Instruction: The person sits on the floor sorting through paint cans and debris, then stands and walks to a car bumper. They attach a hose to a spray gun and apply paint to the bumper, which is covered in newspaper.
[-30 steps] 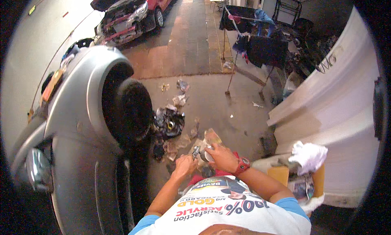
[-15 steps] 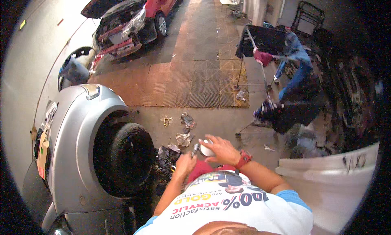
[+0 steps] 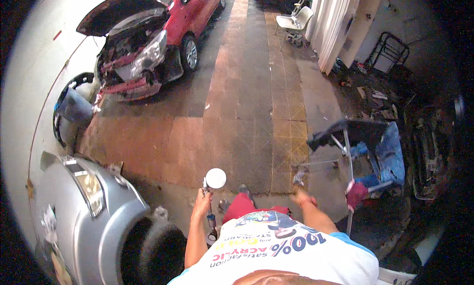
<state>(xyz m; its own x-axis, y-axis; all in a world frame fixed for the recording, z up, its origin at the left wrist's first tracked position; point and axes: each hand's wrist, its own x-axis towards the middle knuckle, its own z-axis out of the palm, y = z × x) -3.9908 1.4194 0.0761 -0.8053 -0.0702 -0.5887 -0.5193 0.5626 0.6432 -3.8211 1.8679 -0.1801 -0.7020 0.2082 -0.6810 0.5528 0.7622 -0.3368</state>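
Note:
My left hand (image 3: 201,203) is wrapped round the handle of a paint spray gun (image 3: 216,179), in front of my left side. The gun has a round white cup on top, and a fitting with a blue band shows below the hand. My right hand (image 3: 300,198), apart from the gun, is out to the right of my legs. Motion smears its fingers, so their shape cannot be made out. A red band circles my right wrist.
At the left stands a silver car (image 3: 98,174) with its dark wheel opening near me. A red car (image 3: 170,25) with raised hood and stripped front is ahead. On the right, a metal rack (image 3: 349,161) holds clothes. A white chair (image 3: 296,19) stands farther off.
My right hand has left the spray gun's white cup and swung out to the right. The gun has moved left in my left hand. The view has shifted forward along the floor.

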